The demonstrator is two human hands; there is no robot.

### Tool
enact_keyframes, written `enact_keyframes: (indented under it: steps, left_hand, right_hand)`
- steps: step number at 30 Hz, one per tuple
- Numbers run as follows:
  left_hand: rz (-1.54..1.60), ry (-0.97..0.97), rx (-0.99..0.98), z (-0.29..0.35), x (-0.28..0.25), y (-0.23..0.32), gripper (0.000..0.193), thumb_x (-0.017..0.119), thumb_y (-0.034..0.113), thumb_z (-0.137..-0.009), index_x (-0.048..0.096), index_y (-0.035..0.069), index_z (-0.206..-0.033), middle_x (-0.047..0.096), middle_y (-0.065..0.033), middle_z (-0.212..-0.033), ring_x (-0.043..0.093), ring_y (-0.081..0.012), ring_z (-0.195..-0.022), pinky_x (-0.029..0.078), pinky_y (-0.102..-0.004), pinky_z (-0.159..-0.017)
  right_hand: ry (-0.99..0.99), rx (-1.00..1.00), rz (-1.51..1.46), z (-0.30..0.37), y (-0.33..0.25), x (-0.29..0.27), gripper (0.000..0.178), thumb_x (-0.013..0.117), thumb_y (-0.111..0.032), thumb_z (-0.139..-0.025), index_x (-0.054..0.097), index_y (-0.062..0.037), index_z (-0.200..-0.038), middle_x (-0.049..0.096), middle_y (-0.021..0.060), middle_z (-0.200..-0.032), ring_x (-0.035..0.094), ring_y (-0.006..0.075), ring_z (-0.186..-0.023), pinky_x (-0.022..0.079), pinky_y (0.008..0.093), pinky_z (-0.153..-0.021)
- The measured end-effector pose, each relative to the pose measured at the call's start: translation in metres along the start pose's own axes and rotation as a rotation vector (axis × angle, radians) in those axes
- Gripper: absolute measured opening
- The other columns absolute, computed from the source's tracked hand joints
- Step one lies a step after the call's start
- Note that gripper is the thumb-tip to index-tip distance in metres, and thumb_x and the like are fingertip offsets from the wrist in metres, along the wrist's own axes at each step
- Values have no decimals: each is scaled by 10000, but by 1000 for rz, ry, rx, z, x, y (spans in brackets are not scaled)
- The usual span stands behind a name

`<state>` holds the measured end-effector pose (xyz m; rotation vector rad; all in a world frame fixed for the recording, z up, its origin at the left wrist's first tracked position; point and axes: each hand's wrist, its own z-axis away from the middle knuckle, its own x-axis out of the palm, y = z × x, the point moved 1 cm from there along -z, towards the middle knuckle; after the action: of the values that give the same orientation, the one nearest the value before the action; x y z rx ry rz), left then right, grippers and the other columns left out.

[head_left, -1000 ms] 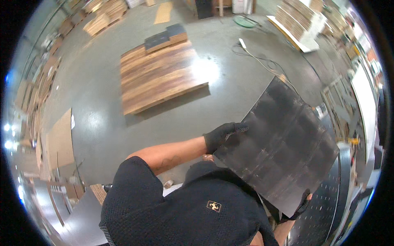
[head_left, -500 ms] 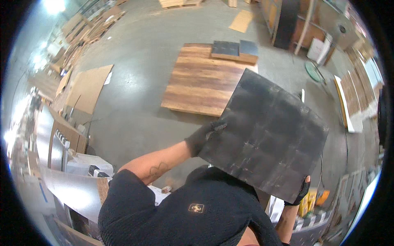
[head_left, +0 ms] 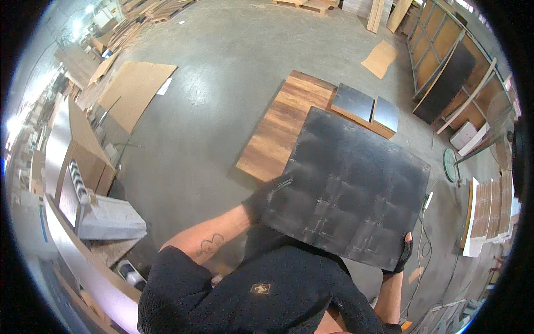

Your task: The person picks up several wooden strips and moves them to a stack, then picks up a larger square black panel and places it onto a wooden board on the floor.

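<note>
Between my hands I carry a large square black panel [head_left: 350,189], its face scuffed with pale marks in a grid-like pattern. My left hand [head_left: 272,195], in a dark glove, grips the panel's left edge; its fingers are partly hidden at the edge. At the lower right corner my right hand [head_left: 401,256], gloved with a bare fingertip showing, holds the other side. Beyond the panel lies a wood-grain board stack [head_left: 272,128], partly covered from view by it. Dark-topped boards [head_left: 356,102] rest on the far right part of that stack.
A flat cardboard sheet [head_left: 136,89] lies on the floor at left. Near my left stand a metal-edged bench [head_left: 83,250] and a white box [head_left: 111,220]. Framed panels [head_left: 445,61] lean at the far right. A cable [head_left: 421,250] and stacked boards [head_left: 492,211] are at right.
My view has swung to the right, so the wood-grain stack sits farther right in it. The black panel now hides more of the stack. Both hands keep hold of the panel.
</note>
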<state>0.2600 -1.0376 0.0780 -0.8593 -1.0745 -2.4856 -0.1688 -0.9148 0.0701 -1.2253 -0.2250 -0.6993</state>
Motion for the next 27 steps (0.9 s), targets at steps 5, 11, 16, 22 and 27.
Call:
enact_keyframes:
  steps: [5, 11, 16, 22, 27]
  left_hand:
    - [-66, 10, -12, -59, -52, 125, 440, 582, 317, -1028, 578, 90, -1405, 659, -105, -1310, 656, -239, -1158, 564, -411, -988]
    - [51, 19, -151, -165, -95, 255, 465, 551, 355, -1031, 571, 89, -1412, 647, -125, -1323, 658, -284, -1152, 578, -455, -964]
    - [159, 1, -234, -300, -140, 339, 477, 557, 311, -1040, 530, 57, -1444, 604, -97, -1377, 631, -246, -1204, 574, -384, -961]
    - [-11, 287, -184, -551, -238, 411, 563, 630, 426, -957, 577, 52, -1375, 656, -153, -1286, 650, -339, -1136, 559, -507, -976]
    - [-94, 515, -242, -769, -382, 412, 470, 627, 401, -977, 623, 61, -1302, 676, -139, -1213, 664, -305, -1074, 572, -459, -945]
  right_hand:
    - [8, 75, -52, -105, 35, 110, 629, 557, -499, -992, 521, -53, -1435, 634, 137, -1329, 644, 317, -1141, 545, 460, -950]
    - [60, 186, -108, -248, 63, 190, 726, 653, -503, -924, 500, -12, -1436, 594, 204, -1354, 611, 385, -1183, 519, 520, -993]
    - [46, 288, -172, -419, 104, 233, 732, 673, -505, -925, 502, -6, -1432, 607, 203, -1335, 622, 355, -1176, 520, 486, -1008]
    - [61, 329, -199, -681, 189, 246, 713, 695, -462, -941, 499, 25, -1424, 620, 189, -1337, 633, 326, -1181, 552, 473, -973]
    - [47, 364, -136, -893, 292, 210, 807, 731, -520, -903, 485, 42, -1427, 611, 202, -1345, 630, 323, -1185, 546, 472, -992]
